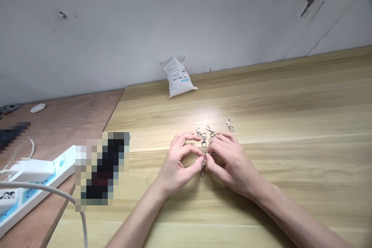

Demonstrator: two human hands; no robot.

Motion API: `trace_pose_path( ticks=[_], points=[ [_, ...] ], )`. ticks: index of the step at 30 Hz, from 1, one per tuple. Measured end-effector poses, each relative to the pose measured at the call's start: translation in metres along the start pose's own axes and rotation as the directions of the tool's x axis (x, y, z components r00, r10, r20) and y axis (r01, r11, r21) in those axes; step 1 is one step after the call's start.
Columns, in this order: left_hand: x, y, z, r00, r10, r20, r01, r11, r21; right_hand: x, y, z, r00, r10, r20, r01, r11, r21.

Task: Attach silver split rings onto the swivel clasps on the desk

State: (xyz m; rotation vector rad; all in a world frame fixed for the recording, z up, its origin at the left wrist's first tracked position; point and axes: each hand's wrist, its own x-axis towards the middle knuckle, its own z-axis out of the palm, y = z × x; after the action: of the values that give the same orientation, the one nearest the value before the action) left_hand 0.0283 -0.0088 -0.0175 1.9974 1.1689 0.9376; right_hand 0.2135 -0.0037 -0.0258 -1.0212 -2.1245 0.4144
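Note:
Fingertips of my left hand (183,159) pinch a small metal swivel clasp (203,169), which hangs below the thumb. My right hand (231,159) meets it from the other side, thumb and forefinger closed on a thin metal ring (210,154) that appears to join the clasp. The exact contact is partly hidden by the fingers. Just beyond the hands lie more silver swivel clasps with rings: one clasp (204,139) by the left fingers, and a small cluster (212,131) partly behind the right hand. Another clasp (229,125) lies apart, farther right.
A white labelled packet (180,79) leans near the wall on the wooden table (305,124). At left, a white power strip (65,166) with plugs and a grey cable (58,190) sits on a brown surface. A blurred dark object (104,168) lies left of my hands.

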Motion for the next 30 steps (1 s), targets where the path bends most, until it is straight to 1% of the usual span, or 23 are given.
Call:
trace_pose_path(
  ticks=[3, 7, 10, 14, 16, 21, 26, 28, 30],
  points=[
    [0.0000, -0.0016, -0.0010, 1.000, 0.011, 0.019, -0.012, 1.000, 0.010, -0.0007, 0.0001, 0.0003, 1.000, -0.004, 0.024, 0.004, 1.000, -0.007],
    [0.0002, -0.0014, 0.0003, 0.999, 0.017, 0.027, -0.018, 0.999, 0.034, -0.0005, -0.0007, 0.0006, 1.000, -0.007, 0.025, 0.007, 1.000, -0.005],
    [0.0008, -0.0010, 0.0017, 1.000, 0.024, -0.016, -0.022, 0.994, 0.112, 0.0000, -0.0015, 0.0001, 1.000, -0.013, -0.003, 0.013, 1.000, -0.024],
    [0.0015, -0.0022, 0.0013, 0.996, 0.020, -0.091, 0.002, 0.972, 0.236, 0.0007, -0.0015, -0.0020, 0.995, -0.066, -0.077, 0.056, 0.991, -0.125],
    [0.0015, -0.0031, 0.0006, 0.993, 0.009, -0.120, 0.025, 0.958, 0.284, 0.0010, -0.0015, -0.0026, 0.992, -0.090, -0.090, 0.074, 0.984, -0.162],
    [0.0008, -0.0048, 0.0011, 0.982, 0.002, -0.187, 0.068, 0.927, 0.368, 0.0011, -0.0002, -0.0013, 0.990, -0.120, -0.067, 0.104, 0.973, -0.204],
    [0.0004, -0.0072, 0.0016, 0.978, 0.006, -0.210, 0.076, 0.922, 0.380, 0.0000, 0.0055, -0.0039, 0.987, -0.152, -0.047, 0.135, 0.958, -0.255],
    [0.0007, -0.0073, -0.0001, 0.976, 0.037, -0.215, 0.054, 0.914, 0.401, 0.0000, 0.0069, -0.0060, 0.989, -0.147, -0.023, 0.136, 0.954, -0.267],
    [0.0015, -0.0064, -0.0025, 0.971, 0.104, -0.215, 0.004, 0.893, 0.450, 0.0002, 0.0072, -0.0070, 0.993, -0.119, 0.011, 0.118, 0.960, -0.254]
  ],
)
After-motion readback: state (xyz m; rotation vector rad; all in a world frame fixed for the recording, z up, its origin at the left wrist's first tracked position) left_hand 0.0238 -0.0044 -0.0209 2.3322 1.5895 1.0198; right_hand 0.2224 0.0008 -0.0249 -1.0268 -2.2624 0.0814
